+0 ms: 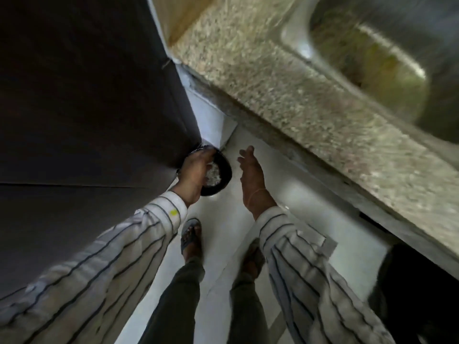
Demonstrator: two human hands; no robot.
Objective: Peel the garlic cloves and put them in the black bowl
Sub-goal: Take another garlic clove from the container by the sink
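The left hand [196,170] grips the black bowl [225,170] by its rim, pale bits [213,173] inside; the right hand [250,167] hangs open, empty. It is likely being carried; next it needs a level set-down.

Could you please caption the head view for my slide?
Beside a granite counter, the left hand grips the black bowl of pale pieces over the floor, right hand open alongside.

We see dim light: the pale floor [310,194] glows brightest, the left panel [74,95] lies shadowed, motion blur smears worktop [273,95] and sink [372,58], edges bend.
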